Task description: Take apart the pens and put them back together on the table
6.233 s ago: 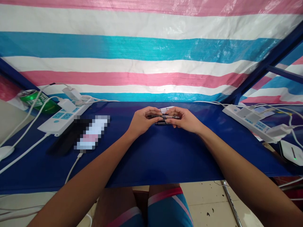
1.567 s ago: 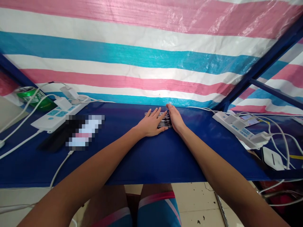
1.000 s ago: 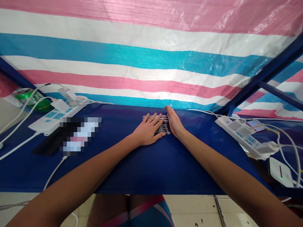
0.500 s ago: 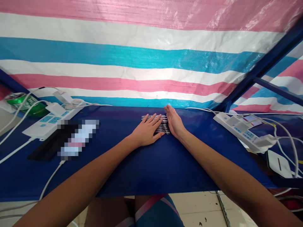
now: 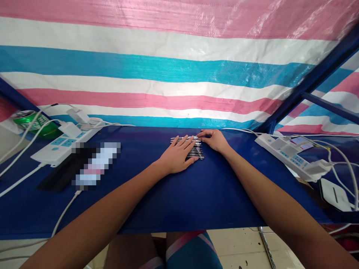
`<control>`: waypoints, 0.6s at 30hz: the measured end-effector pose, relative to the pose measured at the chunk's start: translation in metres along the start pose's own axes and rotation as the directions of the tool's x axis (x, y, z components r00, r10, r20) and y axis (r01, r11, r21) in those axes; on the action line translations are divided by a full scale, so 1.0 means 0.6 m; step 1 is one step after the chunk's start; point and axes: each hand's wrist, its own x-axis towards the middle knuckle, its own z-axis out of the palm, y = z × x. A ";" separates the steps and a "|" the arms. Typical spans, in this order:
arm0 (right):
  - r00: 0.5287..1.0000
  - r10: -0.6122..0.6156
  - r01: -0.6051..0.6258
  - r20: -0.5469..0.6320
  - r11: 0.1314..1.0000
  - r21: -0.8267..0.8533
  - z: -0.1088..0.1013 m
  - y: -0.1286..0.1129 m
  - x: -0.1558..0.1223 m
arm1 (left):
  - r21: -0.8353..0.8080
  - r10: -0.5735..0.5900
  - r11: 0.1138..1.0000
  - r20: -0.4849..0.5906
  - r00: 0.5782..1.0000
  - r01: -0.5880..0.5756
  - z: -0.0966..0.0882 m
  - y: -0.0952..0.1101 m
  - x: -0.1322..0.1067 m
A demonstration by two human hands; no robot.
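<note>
A row of several thin dark pens (image 5: 198, 153) lies side by side on the blue table (image 5: 179, 190), near its far edge. My left hand (image 5: 177, 157) rests flat on the row with its fingers spread, covering the left half of it. My right hand (image 5: 214, 139) sits at the row's far right corner, fingers curled and pinching the tip of the farthest pen. The ends of the pens show to the right of my left fingers.
A white power strip (image 5: 60, 144) with plugs and cables lies at the far left beside a green can (image 5: 30, 121). A dark flat object (image 5: 81, 166) lies left of centre. Another power strip (image 5: 294, 155) and a white device (image 5: 335, 194) lie at the right. A striped tarp hangs behind.
My right hand has turned from standing edge-on against the pens' right ends to pinching the farthest pen's tip. My left hand stays flat on the row. Earlier both hands held the pens bunched.
</note>
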 end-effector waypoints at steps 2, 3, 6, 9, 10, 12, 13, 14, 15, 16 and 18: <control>1.000 0.006 -0.006 -0.005 1.000 0.013 -0.001 0.000 0.001 | -0.003 0.002 1.000 -0.002 1.000 -0.003 0.000 -0.001 0.000; 1.000 0.012 -0.012 -0.009 1.000 0.016 -0.002 -0.001 0.000 | -0.006 0.005 1.000 -0.001 1.000 -0.005 0.000 -0.001 0.000; 0.999 0.047 -0.046 -0.016 0.998 0.045 -0.007 -0.002 -0.002 | -0.017 0.013 1.000 0.001 1.000 -0.013 0.000 -0.001 0.001; 0.995 0.100 -0.096 -0.018 0.985 0.142 -0.013 0.001 -0.003 | -0.023 0.015 1.000 -0.009 1.000 -0.015 -0.002 0.000 0.001; 0.993 0.115 -0.109 -0.022 0.977 0.181 -0.014 0.003 -0.004 | -0.021 0.014 1.000 -0.009 1.000 -0.014 -0.003 0.001 0.001; 0.989 0.139 -0.122 -0.051 0.960 0.251 -0.015 0.006 -0.006 | -0.014 0.012 1.000 -0.002 1.000 -0.012 -0.005 0.004 0.001; 0.986 0.149 -0.124 -0.073 0.953 0.277 -0.014 0.008 -0.007 | -0.011 0.011 1.000 0.001 1.000 -0.011 -0.007 0.005 0.001; 0.983 0.158 -0.123 -0.097 0.947 0.296 -0.013 0.009 -0.008 | -0.008 0.010 1.000 0.001 1.000 -0.010 -0.007 0.005 0.000; 0.979 0.163 -0.119 -0.120 0.943 0.310 -0.011 0.010 -0.008 | -0.007 0.009 1.000 -0.001 1.000 -0.009 -0.008 0.006 -0.001; 0.976 0.165 -0.114 -0.139 0.941 0.318 -0.010 0.010 -0.009 | -0.008 0.008 1.000 -0.003 1.000 -0.008 -0.008 0.006 -0.001; 0.974 0.163 -0.104 -0.157 0.939 0.329 -0.007 0.010 -0.010 | -0.009 0.007 1.000 -0.012 1.000 -0.007 -0.008 0.006 -0.002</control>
